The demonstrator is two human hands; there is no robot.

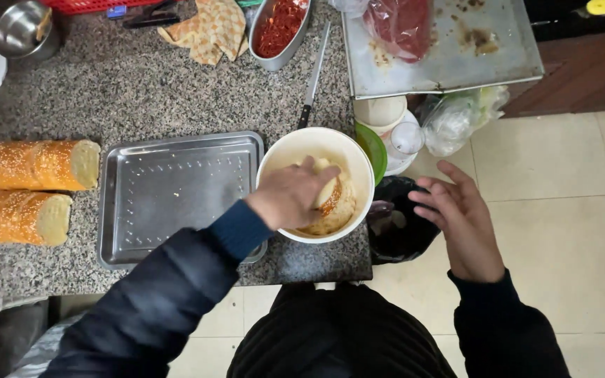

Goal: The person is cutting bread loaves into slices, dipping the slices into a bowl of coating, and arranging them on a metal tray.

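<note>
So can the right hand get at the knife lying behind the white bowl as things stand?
Probably yes. The right hand is empty and open beside the counter, and the knife lies uncovered behind the white bowl, though the hand must pass over the bowl.

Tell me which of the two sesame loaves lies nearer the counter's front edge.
The lower loaf, below the upper loaf, left of the metal tray.

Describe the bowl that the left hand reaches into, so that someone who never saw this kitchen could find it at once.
Start at the speckled granite counter and go to its front right corner, just right of the empty steel tray. There stands the bowl, round and cream-white, with pieces of bread inside and the left hand in it. The other vessels nearby are steel; it alone is white and round.
</note>
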